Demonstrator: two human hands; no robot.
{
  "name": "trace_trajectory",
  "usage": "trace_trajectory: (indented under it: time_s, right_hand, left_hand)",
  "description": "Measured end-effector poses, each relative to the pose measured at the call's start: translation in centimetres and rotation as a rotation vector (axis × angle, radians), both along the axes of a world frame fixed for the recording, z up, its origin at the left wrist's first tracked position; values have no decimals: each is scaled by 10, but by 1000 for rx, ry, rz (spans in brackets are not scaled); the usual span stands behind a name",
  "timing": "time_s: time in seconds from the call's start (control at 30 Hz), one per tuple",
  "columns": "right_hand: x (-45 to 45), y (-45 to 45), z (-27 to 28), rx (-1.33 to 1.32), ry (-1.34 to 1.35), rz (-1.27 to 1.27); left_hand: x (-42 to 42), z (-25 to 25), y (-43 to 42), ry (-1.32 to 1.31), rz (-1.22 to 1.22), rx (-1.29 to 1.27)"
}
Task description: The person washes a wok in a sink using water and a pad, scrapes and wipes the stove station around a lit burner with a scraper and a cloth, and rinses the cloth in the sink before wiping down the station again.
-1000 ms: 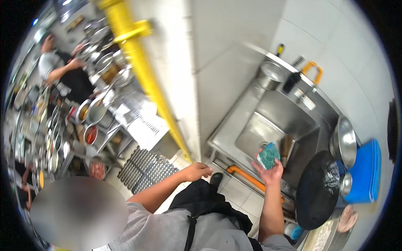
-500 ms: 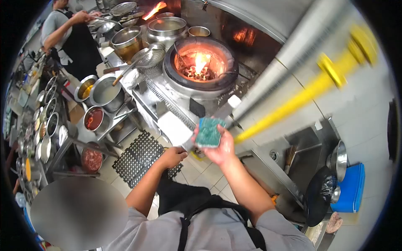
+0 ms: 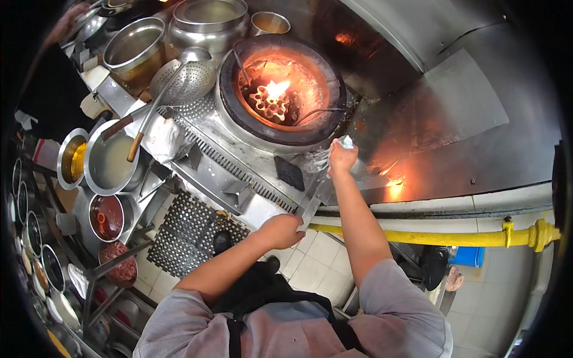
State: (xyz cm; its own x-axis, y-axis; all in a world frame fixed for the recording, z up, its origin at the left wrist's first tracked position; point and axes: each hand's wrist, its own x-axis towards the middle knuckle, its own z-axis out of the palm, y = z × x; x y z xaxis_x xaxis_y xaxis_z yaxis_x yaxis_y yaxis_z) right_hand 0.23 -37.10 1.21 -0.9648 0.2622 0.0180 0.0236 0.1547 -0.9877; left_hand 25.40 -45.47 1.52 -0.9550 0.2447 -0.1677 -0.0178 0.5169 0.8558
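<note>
Sponge (image 3: 346,142) clasped in right grip (image 3: 343,158), mostly hidden, left grip (image 3: 282,231) curled, contents unclear

Right hand (image 3: 343,158) stretched far forward, clenched; left hand (image 3: 280,231) lower, nearer, curled inward.

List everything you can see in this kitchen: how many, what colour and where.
sponge: one, pale bluish part showing, in the right hand
burner: one, black rim, orange flames, top centre
strainer: one, silver, left of the burner
pots: at least three, silver, behind and left of the burner
large bowls: four, silver, left side
small bowls: several, mixed colours, far left
counter: one, silver, around the burner
mat: one, black, lower-left floor
pipe: one, yellow, right
box: one, blue, lower right
co-worker: one, dark clothing, upper-left edge
shoes: two, black, lower centre
apron: one, black, bottom centre
left hand: one, bare, near the counter's front edge
right hand: one, bare, beside the burner
</note>
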Motion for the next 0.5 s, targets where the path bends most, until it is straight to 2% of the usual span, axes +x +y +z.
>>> trace_trajectory:
  time_s: [0.07, 0.13, 0.17, 0.23, 0.27, 0.3, 0.33, 0.37, 0.47, 0.5]
  right_hand:
    - [6, -10, 23, -46, -79, -87]
    - [1, -5, 32, -48, -254, -35]
    - [-4, -4, 25, -55, -252, -47]
    - [-14, 0, 4, -133, 0, -136]
    - [-15, 4, 6, -140, 0, -146]
    - [-15, 7, 10, -370, -127, -31]
    - [-13, 11, 16, -599, -254, 87]
    - [-4, 9, 34, -632, -325, 42]
    - [0, 25, 36, -744, -399, 61]
    - [4, 29, 35, -749, -429, 86]
  left_hand:
    - [0, 2, -4, -16, -34, 8]
    - [-7, -5, -7, -6, -59, 2]
    - [-13, -6, -9, -9, -99, -42]
    - [-33, -13, -8, -13, -150, -94]
    - [-51, -22, -5, 15, -216, -286]
    - [-68, -33, -4, 43, -279, -478]
    - [-85, -47, -6, 95, -231, -574]
    - [-99, -63, -8, 148, -184, -666]
    - [-128, -103, -5, 161, -311, -644]
    - [-138, -110, 6, 254, -289, -758]
